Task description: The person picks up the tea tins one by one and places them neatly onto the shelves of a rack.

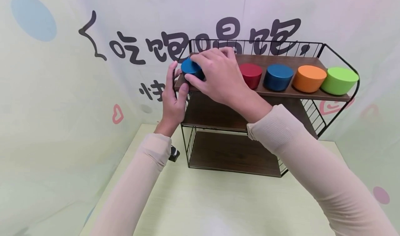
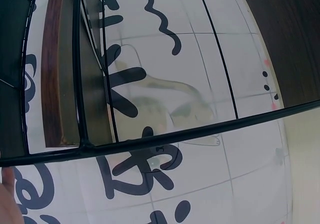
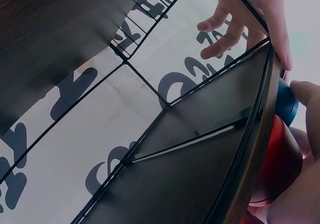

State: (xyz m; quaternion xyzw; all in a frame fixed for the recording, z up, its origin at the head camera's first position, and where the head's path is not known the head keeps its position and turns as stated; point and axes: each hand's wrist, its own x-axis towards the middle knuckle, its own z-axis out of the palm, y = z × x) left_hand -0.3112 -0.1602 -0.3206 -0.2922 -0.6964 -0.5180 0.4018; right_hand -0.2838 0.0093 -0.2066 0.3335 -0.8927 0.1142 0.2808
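On the top shelf (image 1: 215, 91) of a black wire rack, a blue round can (image 1: 190, 66) sits at the left end. My right hand (image 1: 218, 72) grips it from above, thumb at its front side and fingers over its top edge. My left hand (image 1: 175, 100) is at the shelf's left corner, beside the can, its thumb near the front edge. In the right wrist view, the left hand's fingers (image 3: 220, 46) spread loosely outside the wire frame. A red can (image 3: 277, 164) stands beside the blue one (image 3: 286, 101), hidden behind my right hand in the head view.
Farther right along the top shelf stand another red can (image 1: 251, 76), a second blue can (image 1: 278, 77), an orange can (image 1: 309, 78) and a green can (image 1: 339, 81). Below are two dark wood shelves (image 1: 234, 152). The rack stands on a pale table (image 1: 200, 201) before a printed backdrop.
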